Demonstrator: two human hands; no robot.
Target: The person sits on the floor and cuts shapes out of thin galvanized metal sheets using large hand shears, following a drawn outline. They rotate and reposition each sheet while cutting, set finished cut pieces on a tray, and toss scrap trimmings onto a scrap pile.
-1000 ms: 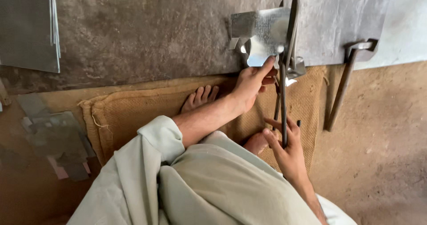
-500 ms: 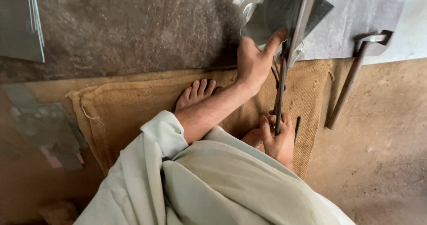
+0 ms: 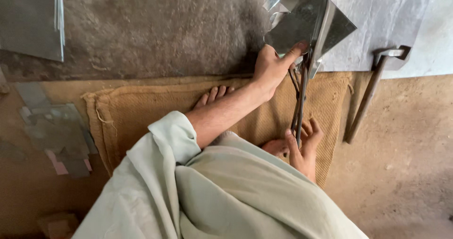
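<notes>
Head view, looking down at a person seated on a burlap mat spread over a dirt floor.

Left hand is raised toward the top of the frame, fingers closed on the lower edge of a bent sheet-metal piece — thumb pressed against the near face, the other fingers hidden behind it. The sheet stands tilted, held off the floor, above the far edge of the mat.

Right hand sits low, near the lap, fingers wrapped around the lower ends of the long handles of a pair of metal shears. The handles run almost straight up the frame from this hand to the sheet; the blade end meets the sheet just beside the left thumb. Handles lie close together.

Bare toes show on the mat beside the left forearm — a second foot lies just beside the right hand.

Surroundings: a large flat grey metal sheet lies on the floor behind the held piece. A hammer rests at the mat's right edge, head on the grey sheet, handle slanting onto the dirt. Stacked metal sheets sit at upper left; small offcuts lie left of the mat.
</notes>
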